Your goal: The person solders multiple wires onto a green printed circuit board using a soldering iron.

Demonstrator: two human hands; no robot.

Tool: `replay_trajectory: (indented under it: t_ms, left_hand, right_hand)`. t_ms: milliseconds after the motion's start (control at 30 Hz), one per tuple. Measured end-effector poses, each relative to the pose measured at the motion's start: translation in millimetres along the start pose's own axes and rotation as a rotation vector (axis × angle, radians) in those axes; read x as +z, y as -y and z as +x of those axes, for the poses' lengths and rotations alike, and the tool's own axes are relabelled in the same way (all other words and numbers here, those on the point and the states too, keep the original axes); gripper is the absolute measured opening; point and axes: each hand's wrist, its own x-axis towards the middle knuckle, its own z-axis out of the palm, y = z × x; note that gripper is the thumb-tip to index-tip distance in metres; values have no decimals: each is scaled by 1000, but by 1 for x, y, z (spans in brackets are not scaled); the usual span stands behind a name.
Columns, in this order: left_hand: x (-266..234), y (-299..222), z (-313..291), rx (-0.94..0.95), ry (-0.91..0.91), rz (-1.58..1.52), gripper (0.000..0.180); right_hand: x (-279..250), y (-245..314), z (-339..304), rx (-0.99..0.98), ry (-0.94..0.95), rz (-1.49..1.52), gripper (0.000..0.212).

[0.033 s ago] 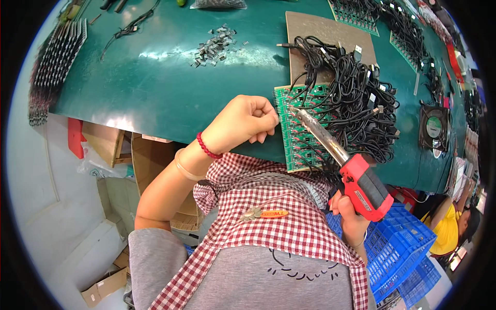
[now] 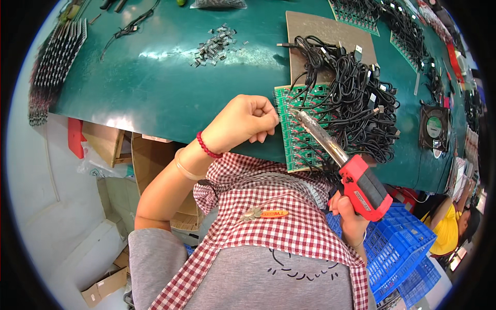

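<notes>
My left hand [image 2: 253, 120] is closed in a pinch at the left edge of a green circuit board panel [image 2: 290, 150]; whatever its fingertips hold is too small or hidden to make out. Pins stick out along that edge. In my right hand [image 2: 349, 212] is a red and black pistol-shaped soldering iron [image 2: 364, 188]. Its metal barrel slants up and left, the tip over the upper left part of the panel close to my left fingertips. Whether the tip touches the board I cannot tell. Black USB cables [image 2: 356, 98] lie bundled across the panel's right side.
A brown board [image 2: 330, 26] lies beneath the cables on the green table [image 2: 155, 88]. Beyond my left hand is a pile of small pin parts [image 2: 217, 46]. Stacked boards [image 2: 57, 67] stand far left, a fan [image 2: 434, 126] right. Blue crates [image 2: 403, 243] and a person in yellow [image 2: 445, 227] are lower right.
The soldering iron's tip has shifted very slightly right and toward me. My left hand has stayed in place.
</notes>
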Motion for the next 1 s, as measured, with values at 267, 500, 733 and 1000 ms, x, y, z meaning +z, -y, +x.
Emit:
replay_trajectory:
  t_ms: [267,500,733,1000]
  left_hand:
    - [-1,1,3,-18,30,-67,10]
    - [0,0,3,-23,23,-85,9]
    - [0,3,4,-1,24,-100,9]
    - [1,3,4,0,0,-83,8]
  right_hand:
    - [-7,-15,-5,60,63,-36,22]
    - [-3,-15,-2,46,65,-70,17]
    - [-8,-16,-7,230,81,-31,15]
    - [-3,-14,-8,79,69,-110,12]
